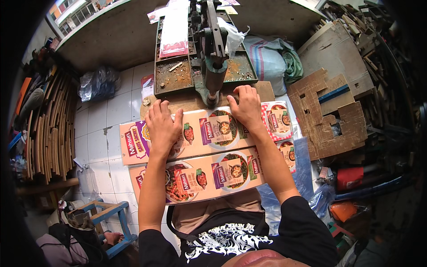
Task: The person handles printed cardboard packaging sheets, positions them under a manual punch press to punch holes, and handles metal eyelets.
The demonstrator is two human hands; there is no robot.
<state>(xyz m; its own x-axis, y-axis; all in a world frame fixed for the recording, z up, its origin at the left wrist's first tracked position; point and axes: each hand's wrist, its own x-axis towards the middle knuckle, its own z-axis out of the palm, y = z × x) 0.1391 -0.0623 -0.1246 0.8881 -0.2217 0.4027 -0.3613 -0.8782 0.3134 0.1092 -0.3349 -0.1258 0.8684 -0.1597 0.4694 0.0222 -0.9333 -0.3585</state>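
A peach printed sheet [193,150] with food pictures and purple labels lies across the wooden board, its far edge near the foot of a dark metal hand press [215,73]. My left hand [161,127] rests flat on its far left part, fingers stretched forward. My right hand [247,107] lies on the far edge just right of the press, fingers slightly bent and thumb apart. Closer to my body is a second, similar printed strip [207,183]; I cannot tell whether the two are joined. A small hole or ring shows at the upper sheet's left edge.
Behind the press sits a compartmented metal tray [175,73] with small scattered bits and white-and-red printed sheets [175,26]. Wood boards [49,129] are stacked at left, cut brown panels [327,115] at right. A blue stool [111,218] and a white woven sack [267,58] stand nearby.
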